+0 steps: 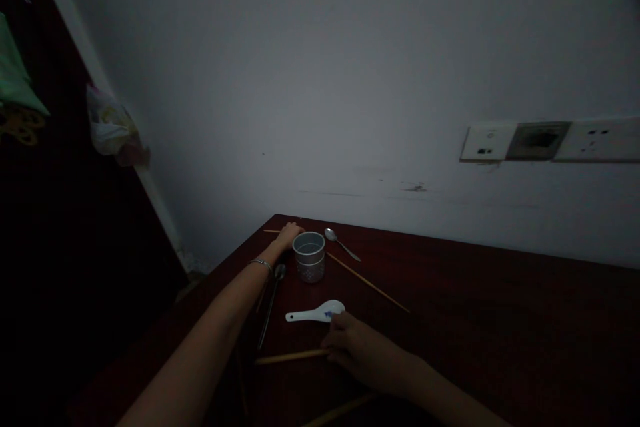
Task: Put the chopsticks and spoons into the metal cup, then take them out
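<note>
My right hand point(357, 350) has its fingers closed on the right end of a wooden chopstick point(290, 357) at the table's front. A white ceramic spoon point(313, 313) with a blue mark lies just beyond those fingers. My left hand point(290, 235), a bracelet on its wrist, reaches to the far left corner. Its fingers curl down over a second chopstick point(271, 231), whose left end sticks out; the fingertips are partly hidden. Beside this hand stands a perforated metal utensil holder point(310, 259), upright.
A metal spoon point(343, 245) and a chopstick point(369, 283) lie right of the holder. A long-handled dark spoon point(271, 310) lies along my left forearm. Another chopstick point(340, 411) is at the bottom edge. Behind the dark red table point(475, 320) rises a wall with sockets point(487, 141).
</note>
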{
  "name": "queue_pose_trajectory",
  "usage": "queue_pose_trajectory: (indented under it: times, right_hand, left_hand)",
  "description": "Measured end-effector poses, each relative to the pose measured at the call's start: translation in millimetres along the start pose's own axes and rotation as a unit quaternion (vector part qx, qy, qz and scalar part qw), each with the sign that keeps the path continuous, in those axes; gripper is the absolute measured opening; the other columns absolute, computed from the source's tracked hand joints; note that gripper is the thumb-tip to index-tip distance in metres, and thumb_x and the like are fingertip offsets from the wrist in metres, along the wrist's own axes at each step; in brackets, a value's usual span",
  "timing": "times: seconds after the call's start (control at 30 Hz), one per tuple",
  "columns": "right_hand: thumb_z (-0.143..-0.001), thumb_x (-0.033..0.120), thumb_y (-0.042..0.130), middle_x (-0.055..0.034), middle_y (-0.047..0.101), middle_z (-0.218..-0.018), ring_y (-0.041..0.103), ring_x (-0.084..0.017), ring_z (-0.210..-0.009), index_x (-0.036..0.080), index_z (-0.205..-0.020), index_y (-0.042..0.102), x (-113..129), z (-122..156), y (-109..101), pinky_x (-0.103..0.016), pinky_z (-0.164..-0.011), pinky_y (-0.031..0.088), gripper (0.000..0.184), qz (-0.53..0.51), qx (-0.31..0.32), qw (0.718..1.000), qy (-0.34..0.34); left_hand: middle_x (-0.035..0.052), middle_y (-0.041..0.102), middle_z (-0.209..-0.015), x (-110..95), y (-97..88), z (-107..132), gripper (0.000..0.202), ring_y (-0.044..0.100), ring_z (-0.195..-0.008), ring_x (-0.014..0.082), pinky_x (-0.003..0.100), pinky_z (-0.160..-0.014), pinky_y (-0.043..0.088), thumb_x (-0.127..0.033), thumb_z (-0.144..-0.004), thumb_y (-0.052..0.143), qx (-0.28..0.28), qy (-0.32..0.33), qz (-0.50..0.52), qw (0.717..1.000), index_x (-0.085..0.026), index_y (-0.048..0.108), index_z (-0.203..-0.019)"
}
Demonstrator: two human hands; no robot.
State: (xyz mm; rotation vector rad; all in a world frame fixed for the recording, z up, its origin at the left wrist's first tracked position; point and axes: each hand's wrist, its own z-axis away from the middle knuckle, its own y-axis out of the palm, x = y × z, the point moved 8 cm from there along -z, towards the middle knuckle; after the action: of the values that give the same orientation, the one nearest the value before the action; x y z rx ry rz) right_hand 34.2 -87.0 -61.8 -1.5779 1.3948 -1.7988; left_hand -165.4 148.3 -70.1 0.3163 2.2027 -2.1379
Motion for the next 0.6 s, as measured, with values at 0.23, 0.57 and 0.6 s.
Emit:
queue_pose_trajectory:
  times: [0.23,0.57,0.6]
  right_hand:
    - [-0.081,0.015,0.044,-0.0068,0.055,-0.097,0.050,-0.015,-0.090,0.018,-0.095,0.062,-1,5,-3,-0.023,-0.076,0.041,0.023,-0.009,-0.015,1.000,-0.005]
    - [-0.080,0.013,0.043,-0.0055,0.061,-0.092,0.054,-0.015,-0.087,0.019,-0.099,0.063,-32,24,-48,-0.025,-0.078,0.041,0.028,-0.008,-0.101,0.994,0.037]
    - [-0.080,0.012,0.043,-0.0053,0.061,-0.092,0.054,-0.015,-0.087,0.019,-0.099,0.063,-40,28,-54,-0.025,-0.078,0.041,0.028,-0.008,-0.121,0.992,0.043]
  left_hand:
    - [0.0148,0.057,-0.098,-7,1.2,-15,0.029,0.045,-0.098,0.0249,0.030,-0.082,0.034,-0.032,-0.080,0.048,-0.017,0.033,-0.031,0.999,-0.016,0.066,-0.096]
    - [0.0123,0.062,-0.100,-11,1.6,-21,0.036,0.053,-0.097,0.0219,0.024,-0.079,0.037,-0.032,-0.077,0.051,0.007,0.053,-0.006,0.999,-0.014,0.059,-0.107]
    - [0.0130,0.059,-0.108,-10,0.7,-22,0.041,0.051,-0.101,0.0229,0.025,-0.081,0.036,-0.032,-0.076,0.052,-0.002,0.049,-0.010,0.999,-0.015,0.054,-0.114]
